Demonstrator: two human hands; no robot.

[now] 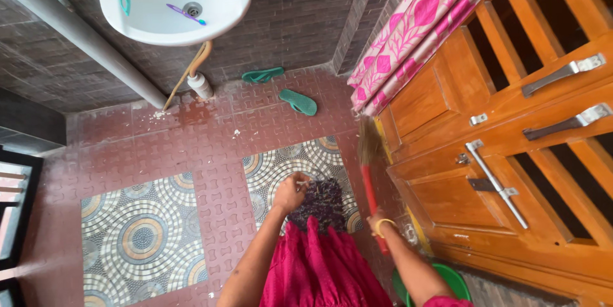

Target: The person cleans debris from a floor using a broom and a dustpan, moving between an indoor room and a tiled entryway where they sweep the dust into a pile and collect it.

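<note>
Right hand grips red-handled straw broom beside wooden door; left hand pinches small pale object, identity unclear, above patterned floor tile.

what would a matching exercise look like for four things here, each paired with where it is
Things:
1. red-handled straw broom
2. green rubber slippers
3. purple toothbrush
4. pink patterned cloth

Places:
A. in the white washbasin
B. hung over the wooden door
C. in the right hand
D. on the red floor tiles by the wall

Pairs: 1-C, 2-D, 3-A, 4-B
</note>
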